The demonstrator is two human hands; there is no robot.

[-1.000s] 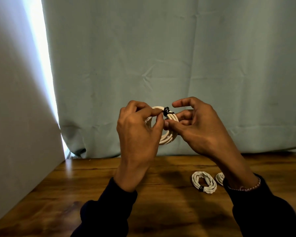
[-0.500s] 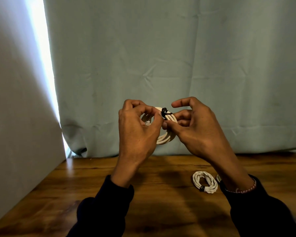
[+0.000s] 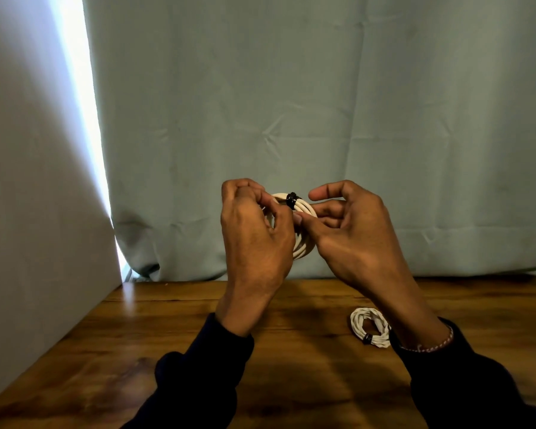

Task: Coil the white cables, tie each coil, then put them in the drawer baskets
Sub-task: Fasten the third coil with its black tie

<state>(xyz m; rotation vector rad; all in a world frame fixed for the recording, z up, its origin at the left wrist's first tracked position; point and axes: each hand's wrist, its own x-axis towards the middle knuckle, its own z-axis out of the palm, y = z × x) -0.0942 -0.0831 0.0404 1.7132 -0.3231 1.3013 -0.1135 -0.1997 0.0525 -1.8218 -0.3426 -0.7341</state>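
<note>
Where curled, fingers (image 3: 271,201) around coil (image 3: 304,209)

A white coiled cable (image 3: 300,224) is held between both hands above the brown wooden table (image 3: 167,335), a second tied white coil (image 3: 369,326) lying on it to the right.

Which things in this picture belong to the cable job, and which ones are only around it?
Belong to the job:
- white cable coil, held above the table by the left hand and right hand
- black tie on that coil
- tied coil lying on the wooden table

Only around it:
- green curtain
- white wall
- bracelet on the right wrist
</note>
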